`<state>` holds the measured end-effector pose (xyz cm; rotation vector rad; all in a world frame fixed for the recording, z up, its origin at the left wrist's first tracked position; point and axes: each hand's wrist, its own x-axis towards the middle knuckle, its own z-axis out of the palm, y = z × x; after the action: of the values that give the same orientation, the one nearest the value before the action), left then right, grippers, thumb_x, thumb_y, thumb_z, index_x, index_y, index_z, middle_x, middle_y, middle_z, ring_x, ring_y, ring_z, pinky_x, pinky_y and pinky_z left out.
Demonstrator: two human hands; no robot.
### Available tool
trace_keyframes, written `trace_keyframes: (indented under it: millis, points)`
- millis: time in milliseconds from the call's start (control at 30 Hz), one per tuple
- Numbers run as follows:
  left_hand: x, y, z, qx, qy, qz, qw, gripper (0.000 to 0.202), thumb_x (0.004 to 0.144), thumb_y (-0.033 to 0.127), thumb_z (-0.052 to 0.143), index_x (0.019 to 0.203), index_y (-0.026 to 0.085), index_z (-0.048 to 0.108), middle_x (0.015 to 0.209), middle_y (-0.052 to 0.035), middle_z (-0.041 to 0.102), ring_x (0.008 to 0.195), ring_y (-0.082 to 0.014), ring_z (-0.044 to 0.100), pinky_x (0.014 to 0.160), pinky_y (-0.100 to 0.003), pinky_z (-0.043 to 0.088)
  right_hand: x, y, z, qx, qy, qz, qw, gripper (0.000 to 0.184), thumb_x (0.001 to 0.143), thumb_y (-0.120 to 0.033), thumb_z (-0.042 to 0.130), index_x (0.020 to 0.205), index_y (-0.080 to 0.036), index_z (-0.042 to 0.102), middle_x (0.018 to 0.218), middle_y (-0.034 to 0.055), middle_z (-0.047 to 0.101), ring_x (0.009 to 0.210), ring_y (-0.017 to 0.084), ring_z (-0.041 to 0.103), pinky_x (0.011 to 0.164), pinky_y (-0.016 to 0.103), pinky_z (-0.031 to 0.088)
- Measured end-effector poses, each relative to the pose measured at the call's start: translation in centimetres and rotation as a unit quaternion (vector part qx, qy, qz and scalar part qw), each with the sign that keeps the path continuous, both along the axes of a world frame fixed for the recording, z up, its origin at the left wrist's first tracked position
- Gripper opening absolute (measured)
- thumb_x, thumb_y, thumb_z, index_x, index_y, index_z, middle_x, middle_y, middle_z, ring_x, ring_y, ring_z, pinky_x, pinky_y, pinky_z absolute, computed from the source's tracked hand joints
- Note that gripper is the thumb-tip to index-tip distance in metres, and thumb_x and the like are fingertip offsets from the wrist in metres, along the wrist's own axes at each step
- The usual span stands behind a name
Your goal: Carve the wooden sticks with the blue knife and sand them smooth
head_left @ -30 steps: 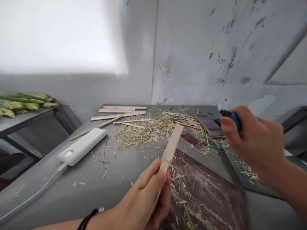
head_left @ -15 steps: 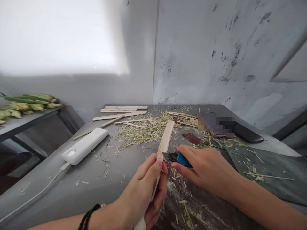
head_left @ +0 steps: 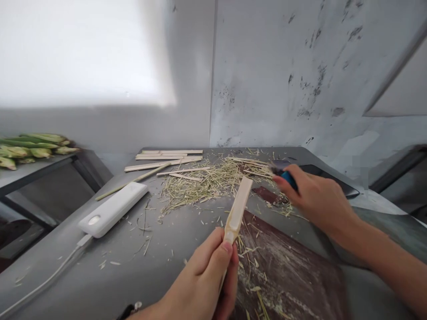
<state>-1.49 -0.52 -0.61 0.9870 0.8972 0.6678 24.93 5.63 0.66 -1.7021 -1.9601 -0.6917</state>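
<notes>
My left hand [head_left: 213, 266] is closed around a pale split bamboo strip [head_left: 239, 209], which points up and away from me with a node just above my thumb. My right hand [head_left: 313, 200] grips a blue-handled utility knife [head_left: 288, 178], held off to the right and apart from the strip. Its blade end is blurred by motion. Below the strip lies a dark brown sheet [head_left: 293, 266] scattered with shavings. Beyond it, a heap of thin bamboo shavings [head_left: 200, 184] covers the middle of the table.
Several flat bamboo strips [head_left: 163, 163] lie at the table's back left. A white power bank [head_left: 113, 209] with a cable rests at left. A small dark red piece [head_left: 266, 194] lies near the heap. Green-husked produce [head_left: 33, 146] sits on a side shelf; a wall stands behind.
My right hand has drawn the knife away from the strip's node, up and to the right. My left hand still holds the strip, now slightly further right.
</notes>
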Motion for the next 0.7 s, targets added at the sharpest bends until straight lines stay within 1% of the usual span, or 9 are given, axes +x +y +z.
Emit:
trace_keyframes:
  millis: [67,133,233,333,433,500,600,667,700]
  points:
    - [0.0,0.1,0.1,-0.011,0.002,-0.007,1.0,0.038,0.094,0.061,0.056,0.085,0.026,0.045,0.048,0.0108,0.044,0.028,-0.0042,0.029,0.027,-0.012,0.018,0.5,-0.1,0.3,-0.004,0.033,0.02,0.999,0.054,0.105,-0.065,0.028,0.096,-0.021,0.056,0.055,-0.0015,0.057,0.047,0.019,0.057,0.05,0.028,0.025]
    - [-0.1,0.4,0.2,-0.021,0.01,-0.016,1.0,0.035,0.097,0.06,0.049,0.09,0.026,0.045,0.046,0.0119,0.042,0.025,-0.0057,0.028,0.026,-0.012,0.02,-0.5,-0.7,0.1,-0.044,0.029,0.097,0.994,0.049,0.105,-0.063,0.032,0.097,-0.021,0.056,0.062,-0.0005,0.063,0.052,0.019,0.061,0.052,0.029,0.028]
    - [-0.3,0.7,0.4,-0.02,0.018,-0.026,0.999,0.03,0.1,0.056,0.04,0.094,0.027,0.044,0.043,0.0119,0.042,0.024,-0.0072,0.026,0.026,-0.014,0.027,-3.2,-1.8,-0.7,-0.12,-0.014,0.21,0.97,0.046,0.105,-0.061,0.035,0.097,-0.021,0.057,0.073,0.0005,0.07,0.057,0.018,0.065,0.052,0.03,0.027]
    - [-0.3,0.7,0.3,-0.007,0.026,-0.026,0.999,0.029,0.102,0.053,0.034,0.095,0.027,0.044,0.041,0.0115,0.042,0.024,-0.0074,0.024,0.027,-0.014,0.03,-4.9,-2.5,-1.3,-0.151,-0.031,0.261,0.953,0.046,0.107,-0.059,0.033,0.096,-0.021,0.056,0.073,-0.0006,0.069,0.058,0.018,0.066,0.05,0.031,0.024]
    - [-0.1,0.5,0.1,0.014,0.045,-0.001,0.999,0.029,0.102,0.052,0.039,0.09,0.026,0.044,0.041,0.0113,0.042,0.025,-0.0066,0.026,0.027,-0.012,0.022,-5.0,-2.6,-1.5,-0.139,-0.042,0.269,0.952,0.046,0.107,-0.059,0.033,0.096,-0.021,0.055,0.073,-0.0009,0.069,0.057,0.018,0.066,0.05,0.031,0.021]
    - [0.0,0.5,-0.1,0.025,0.039,0.019,0.999,0.032,0.1,0.055,0.046,0.087,0.026,0.045,0.042,0.0115,0.041,0.026,-0.0054,0.025,0.028,-0.012,0.021,-4.9,-2.5,-1.5,-0.121,-0.049,0.266,0.955,0.046,0.106,-0.06,0.034,0.094,-0.021,0.055,0.07,-0.0019,0.067,0.054,0.017,0.064,0.048,0.031,0.019]
    - [-0.1,0.5,-0.5,0.024,-0.004,0.042,0.999,0.037,0.094,0.061,0.056,0.088,0.026,0.051,0.045,0.0103,0.043,0.028,-0.0059,0.031,0.029,-0.013,0.025,-4.9,-2.4,-1.6,-0.081,-0.065,0.257,0.961,0.046,0.106,-0.061,0.035,0.091,-0.021,0.054,0.067,-0.002,0.065,0.051,0.015,0.061,0.047,0.03,0.016]
    - [-0.1,0.4,-0.9,0.018,-0.028,0.063,0.997,0.037,0.09,0.062,0.062,0.09,0.026,0.054,0.049,0.0079,0.047,0.035,-0.0084,0.043,0.031,-0.014,0.031,-4.4,-1.9,-1.6,-0.055,-0.074,0.244,0.965,0.048,0.106,-0.061,0.034,0.089,-0.021,0.054,0.065,-0.0014,0.065,0.049,0.014,0.059,0.047,0.029,0.016]
    - [-0.2,0.3,-1.1,0.014,-0.035,0.069,0.997,0.037,0.089,0.061,0.065,0.091,0.026,0.056,0.052,0.0064,0.05,0.04,-0.0097,0.049,0.034,-0.015,0.036,-3.8,-1.5,-1.5,-0.044,-0.073,0.221,0.972,0.049,0.106,-0.061,0.032,0.088,-0.021,0.054,0.063,-0.0012,0.063,0.047,0.014,0.057,0.047,0.028,0.016]
